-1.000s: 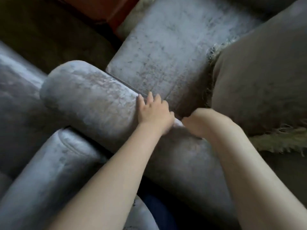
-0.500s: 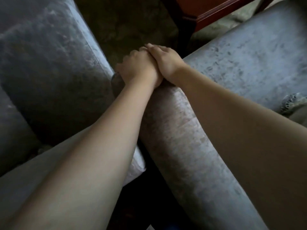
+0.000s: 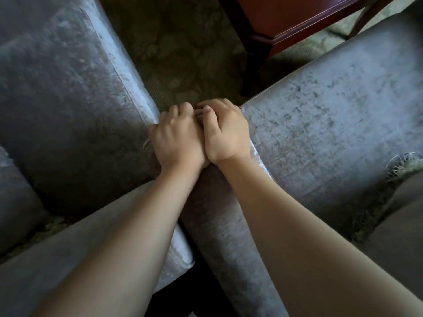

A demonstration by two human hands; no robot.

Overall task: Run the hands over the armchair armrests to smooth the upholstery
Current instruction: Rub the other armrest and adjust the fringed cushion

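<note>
The grey velvet armrest [image 3: 224, 236] of the armchair runs from the bottom middle up to the centre. Both my hands sit side by side on its front end, touching each other. My left hand [image 3: 178, 138] is palm down with its fingers curled over the rounded end. My right hand [image 3: 226, 131] lies next to it, fingers bent over the same end and thumb on top. The tips of the fingers are hidden behind the end of the armrest. The armchair's seat cushion [image 3: 332, 133] lies to the right of the armrest.
A second grey upholstered seat [image 3: 57, 110] stands close on the left, its pale rolled arm [image 3: 45, 271] under my left forearm. A dark red wooden table [image 3: 297, 17] stands ahead on patterned carpet [image 3: 183, 53]. A fringed throw [image 3: 402, 165] lies at the right edge.
Both hands have slid forward along the armrest from its middle to its front end and come together. Since half a second ago their fingers have curled further over the end.
</note>
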